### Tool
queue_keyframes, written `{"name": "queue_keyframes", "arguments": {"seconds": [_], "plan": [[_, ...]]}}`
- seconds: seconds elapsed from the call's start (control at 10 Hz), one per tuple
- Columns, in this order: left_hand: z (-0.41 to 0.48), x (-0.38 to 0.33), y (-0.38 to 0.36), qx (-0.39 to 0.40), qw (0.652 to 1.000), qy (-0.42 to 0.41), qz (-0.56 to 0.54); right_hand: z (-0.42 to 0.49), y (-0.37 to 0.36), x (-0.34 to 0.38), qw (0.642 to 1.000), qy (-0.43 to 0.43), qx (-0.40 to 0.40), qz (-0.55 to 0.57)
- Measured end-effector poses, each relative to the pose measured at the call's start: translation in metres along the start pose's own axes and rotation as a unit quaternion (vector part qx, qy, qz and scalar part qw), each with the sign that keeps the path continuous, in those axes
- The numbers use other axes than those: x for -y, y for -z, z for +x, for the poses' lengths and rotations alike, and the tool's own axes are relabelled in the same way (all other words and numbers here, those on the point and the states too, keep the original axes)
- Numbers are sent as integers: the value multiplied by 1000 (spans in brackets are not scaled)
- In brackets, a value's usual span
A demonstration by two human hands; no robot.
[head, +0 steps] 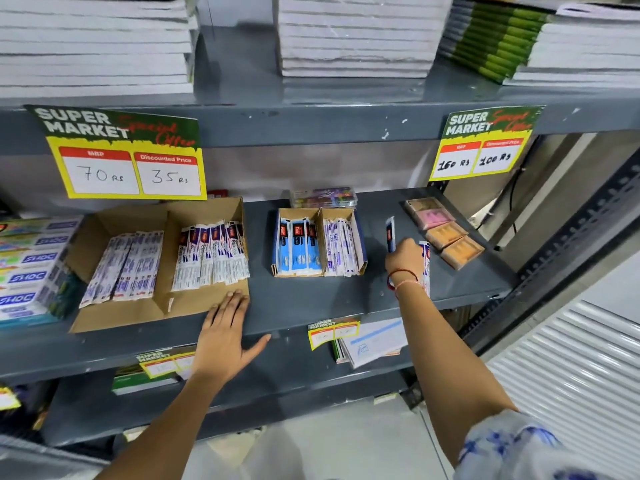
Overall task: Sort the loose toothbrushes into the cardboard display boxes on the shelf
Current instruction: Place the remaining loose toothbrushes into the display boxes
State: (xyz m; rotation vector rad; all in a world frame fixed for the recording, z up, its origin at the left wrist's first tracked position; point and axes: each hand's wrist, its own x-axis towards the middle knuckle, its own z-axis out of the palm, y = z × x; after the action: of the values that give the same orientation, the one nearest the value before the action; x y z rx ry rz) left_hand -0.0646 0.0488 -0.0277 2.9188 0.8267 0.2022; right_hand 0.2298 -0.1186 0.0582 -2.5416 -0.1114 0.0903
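A large cardboard display box [114,220] lies on the grey shelf at the left, with white-and-purple packaged toothbrushes [211,258] in its two compartments. A smaller cardboard box [320,216] in the middle holds blue packs on its left side and white packs on its right. My right hand [405,259] is to the right of the small box, shut on a blue-and-red packaged toothbrush [390,233] that stands upright. Another white pack [425,261] lies under or beside that hand. My left hand [225,334] rests flat and open on the shelf edge, fingertips touching the large box's front flap.
Orange and pink soap-like packs [446,233] lie at the shelf's right end. A clear case of coloured items [323,197] sits behind the small box. Toothpaste cartons [31,268] stack at the far left. Yellow price tags [128,157] hang from the upper shelf, which carries stacked notebooks [353,36].
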Motion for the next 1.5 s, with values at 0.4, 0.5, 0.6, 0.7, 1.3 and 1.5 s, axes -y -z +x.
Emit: {"name": "queue_keyframes", "arguments": {"seconds": [0.4,0.5,0.6,0.7,1.3,1.5], "plan": [[-2,-1,2,6,1000,2,-2,-36,-6,79,976,133,-22,170],[-1,-1,3,12,1000,-1,-6,-50,-27,98,966,167,56,188],[-1,1,4,15,1000,-3,-13,-58,-54,113,964,189,119,148],[-1,1,4,21,999,-1,-25,-61,-73,123,965,193,154,89],[-1,3,0,8,1000,-4,-21,-71,-102,113,901,349,154,-208],[0,4,-1,5,1000,-1,-13,-70,-92,111,910,376,103,-141]]}}
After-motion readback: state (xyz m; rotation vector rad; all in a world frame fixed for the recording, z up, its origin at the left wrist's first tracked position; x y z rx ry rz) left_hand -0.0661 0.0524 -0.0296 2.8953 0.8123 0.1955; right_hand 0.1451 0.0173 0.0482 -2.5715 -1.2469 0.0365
